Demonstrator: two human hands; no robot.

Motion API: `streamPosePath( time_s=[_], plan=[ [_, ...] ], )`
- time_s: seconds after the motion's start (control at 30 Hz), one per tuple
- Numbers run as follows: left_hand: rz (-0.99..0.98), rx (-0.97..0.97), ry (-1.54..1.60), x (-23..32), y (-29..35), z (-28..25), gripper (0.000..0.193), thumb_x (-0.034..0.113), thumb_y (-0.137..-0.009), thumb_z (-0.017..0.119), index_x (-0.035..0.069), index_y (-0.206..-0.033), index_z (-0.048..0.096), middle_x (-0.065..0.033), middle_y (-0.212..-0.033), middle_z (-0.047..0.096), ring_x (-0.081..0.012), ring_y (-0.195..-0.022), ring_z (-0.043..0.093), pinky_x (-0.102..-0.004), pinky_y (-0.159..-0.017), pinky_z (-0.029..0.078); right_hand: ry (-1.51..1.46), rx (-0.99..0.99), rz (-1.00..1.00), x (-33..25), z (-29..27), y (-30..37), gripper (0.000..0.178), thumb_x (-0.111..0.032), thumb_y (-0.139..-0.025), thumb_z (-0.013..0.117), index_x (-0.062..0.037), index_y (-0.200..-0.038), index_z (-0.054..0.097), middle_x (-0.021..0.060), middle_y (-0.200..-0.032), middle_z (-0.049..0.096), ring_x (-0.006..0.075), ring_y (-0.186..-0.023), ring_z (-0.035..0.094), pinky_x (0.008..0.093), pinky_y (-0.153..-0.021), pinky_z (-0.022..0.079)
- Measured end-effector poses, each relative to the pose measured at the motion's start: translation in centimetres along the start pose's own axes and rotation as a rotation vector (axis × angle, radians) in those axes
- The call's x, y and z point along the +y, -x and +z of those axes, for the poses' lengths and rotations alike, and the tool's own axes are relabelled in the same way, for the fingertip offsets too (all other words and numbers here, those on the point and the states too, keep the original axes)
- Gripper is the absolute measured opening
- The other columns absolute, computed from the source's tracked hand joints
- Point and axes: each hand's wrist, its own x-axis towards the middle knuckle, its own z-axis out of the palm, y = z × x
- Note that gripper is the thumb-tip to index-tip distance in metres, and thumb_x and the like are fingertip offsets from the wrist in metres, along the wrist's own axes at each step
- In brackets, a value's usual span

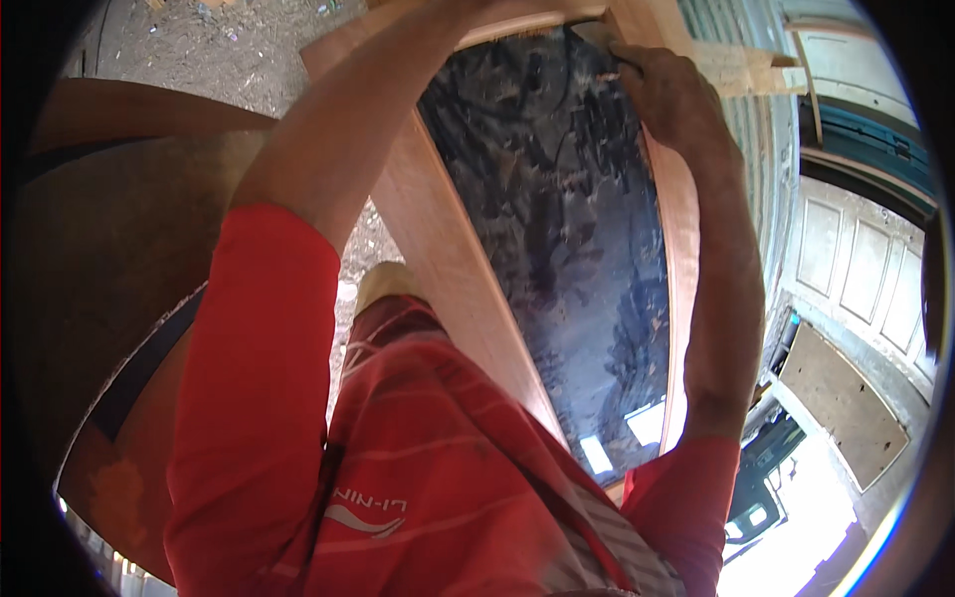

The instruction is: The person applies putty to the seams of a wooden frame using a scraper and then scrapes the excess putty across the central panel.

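Observation:
A long wooden frame (450, 254) holds a dark, glossy, glass-like panel (572, 209), smeared and streaked over much of its surface. My right hand (668, 92) is at the panel's far right corner, its fingers bent and closed close to the frame. Whether a small thing is pinched in them is hidden. My left forearm (343, 129) reaches across the frame's left rail to its far end. The left hand (481, 4) is almost wholly cut off by the upper edge, so its fingers cannot be seen.
Large curved brown boards (139, 199) stand close on my left. Beyond the frame's far right, a wooden beam (756, 80) sticks out beside corrugated metal sheeting (771, 189). Panelled pale doors (865, 264) and a brown board (844, 403) are at right. Littered ground (224, 50) shows far left.

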Motion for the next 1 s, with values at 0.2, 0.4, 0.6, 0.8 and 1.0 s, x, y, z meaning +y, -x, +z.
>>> streamPosePath(
  time_s=[0.2, 0.4, 0.6, 0.8, 1.0],
  plan=[
    [0.02, 0.039, -0.002, -0.7, -0.9, -0.5, 0.064, 0.061, -0.098, 0.064, 0.003, -0.122, 0.073, -0.0226, -0.125, 0.074, -0.0406, -0.12, 0.069, -0.0538, -0.101, 0.052, 0.112, -0.003, 0.001, -0.2, 1.3, 1.7, 0.038, -0.027, -0.104, 0.06, -0.0145, -0.138, 0.071, 0.0231, -0.117, 0.074, 0.0442, -0.111, 0.07, 0.0497, -0.099, 0.055],
    [0.028, 0.025, -0.004, -0.8, 0.2, 1.0, 0.066, 0.062, -0.098, 0.063, 0.002, -0.124, 0.071, -0.0238, -0.127, 0.072, -0.0413, -0.122, 0.067, -0.0539, -0.103, 0.051, 0.175, 0.003, -0.025, -1.7, 2.2, 2.5, 0.037, -0.024, -0.103, 0.06, -0.0187, -0.137, 0.071, 0.0215, -0.112, 0.076, 0.0422, -0.104, 0.073, 0.054, -0.095, 0.057],
    [0.044, 0.034, -0.004, -0.5, 0.2, 0.2, 0.068, 0.062, -0.098, 0.063, 0.0, -0.126, 0.07, -0.0251, -0.129, 0.071, -0.0421, -0.124, 0.066, -0.054, -0.105, 0.05, 0.137, 0.073, -0.092, -2.8, 2.6, 1.4, 0.037, -0.02, -0.102, 0.06, -0.0171, -0.137, 0.07, 0.022, -0.103, 0.075, 0.0434, -0.099, 0.072, 0.0576, -0.091, 0.056],
    [0.066, 0.041, -0.002, -0.9, 0.1, 0.4, 0.07, 0.062, -0.098, 0.063, -0.002, -0.127, 0.068, -0.0263, -0.132, 0.069, -0.0429, -0.126, 0.064, -0.0541, -0.107, 0.049, 0.108, 0.033, -0.073, -4.3, 1.9, 2.1, 0.032, -0.021, -0.102, 0.06, -0.0143, -0.13, 0.074, 0.0225, -0.102, 0.075, 0.0446, -0.101, 0.071, 0.0566, -0.09, 0.055],
    [0.066, 0.045, -0.004, -0.9, 0.3, 0.7, 0.073, 0.063, -0.098, 0.062, -0.003, -0.129, 0.067, -0.0275, -0.134, 0.068, -0.0437, -0.128, 0.063, -0.0542, -0.109, 0.048, 0.176, 0.051, -0.14, -4.0, 2.2, 1.5, 0.034, -0.02, -0.102, 0.059, -0.0164, -0.133, 0.073, 0.0227, -0.106, 0.075, 0.0439, -0.102, 0.072, 0.0558, -0.092, 0.055]
  ],
)
